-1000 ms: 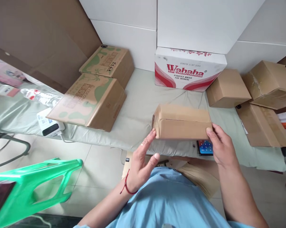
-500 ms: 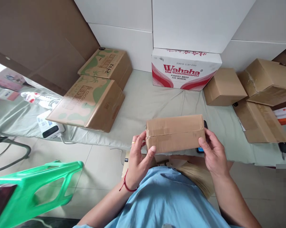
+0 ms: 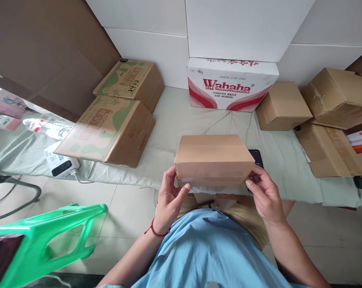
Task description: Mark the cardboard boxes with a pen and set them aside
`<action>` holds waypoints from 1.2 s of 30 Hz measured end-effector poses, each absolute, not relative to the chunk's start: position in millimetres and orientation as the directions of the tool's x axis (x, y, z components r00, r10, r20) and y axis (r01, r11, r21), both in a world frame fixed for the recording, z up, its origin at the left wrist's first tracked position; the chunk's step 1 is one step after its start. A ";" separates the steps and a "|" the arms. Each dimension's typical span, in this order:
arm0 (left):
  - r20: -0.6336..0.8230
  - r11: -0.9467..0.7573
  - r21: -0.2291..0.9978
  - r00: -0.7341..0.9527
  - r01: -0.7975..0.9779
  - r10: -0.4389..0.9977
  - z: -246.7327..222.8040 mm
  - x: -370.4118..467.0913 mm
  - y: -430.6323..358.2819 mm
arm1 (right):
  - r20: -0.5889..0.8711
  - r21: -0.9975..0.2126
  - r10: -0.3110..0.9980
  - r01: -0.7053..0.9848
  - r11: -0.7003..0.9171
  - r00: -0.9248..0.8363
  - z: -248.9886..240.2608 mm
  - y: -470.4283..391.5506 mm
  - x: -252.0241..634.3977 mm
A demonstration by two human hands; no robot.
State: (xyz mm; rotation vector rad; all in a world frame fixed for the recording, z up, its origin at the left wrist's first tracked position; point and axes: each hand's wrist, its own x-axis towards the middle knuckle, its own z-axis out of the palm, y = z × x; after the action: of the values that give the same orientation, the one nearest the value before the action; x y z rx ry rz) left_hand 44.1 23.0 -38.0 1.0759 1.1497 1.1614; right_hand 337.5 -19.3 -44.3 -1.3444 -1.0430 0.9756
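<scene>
A plain brown cardboard box (image 3: 214,150) is between my hands at the front edge of the cloth-covered surface (image 3: 169,128). My left hand (image 3: 171,198) grips its left end, thumb on the near side and fingers round the corner. At the right end, my right hand (image 3: 265,196) closes on the lower corner, its fingertips partly behind the box. The box's top and near side show, with a seam low on the near side. A dark phone (image 3: 255,158) lies on the cloth just behind my right hand, partly hidden by the box.
At the back stands a white and red Wahaba-style water carton (image 3: 232,86). Printed coconut cartons (image 3: 111,120) sit on the left, near a white device (image 3: 61,162) with a cable. Several brown boxes (image 3: 284,104) are on the right. A green plastic stool (image 3: 57,232) stands on the floor at left.
The box has tilted, so its broad top now shows and the taped seam side has turned downward. Both hands have shifted slightly left with it.
</scene>
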 end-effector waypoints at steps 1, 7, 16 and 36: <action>-0.117 0.120 0.985 0.028 -0.123 0.993 -37.1 43.4 25.0 | 0.040 -0.998 0.971 0.059 0.027 0.235 -42.4 -20.1 336.5; -0.345 0.315 0.914 -0.082 -0.255 0.935 -28.9 39.0 45.8 | 0.171 -0.942 0.985 0.295 0.162 0.006 -28.7 -28.3 324.2; -0.581 0.520 0.707 0.026 -0.480 0.814 -16.6 2.9 52.9 | 0.407 -0.777 0.879 0.412 0.476 -0.247 -2.4 -25.3 299.4; -0.264 0.250 0.902 0.008 -0.351 0.964 -61.9 -5.6 45.8 | -0.136 -0.989 0.967 -0.085 -0.121 0.215 -40.7 -20.4 300.4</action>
State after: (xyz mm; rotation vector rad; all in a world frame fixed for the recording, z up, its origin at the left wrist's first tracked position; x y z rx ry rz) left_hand -5.6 45.8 -61.9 0.7389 1.0868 1.1904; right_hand 300.4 -20.4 -40.7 -1.3470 -0.9284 1.1670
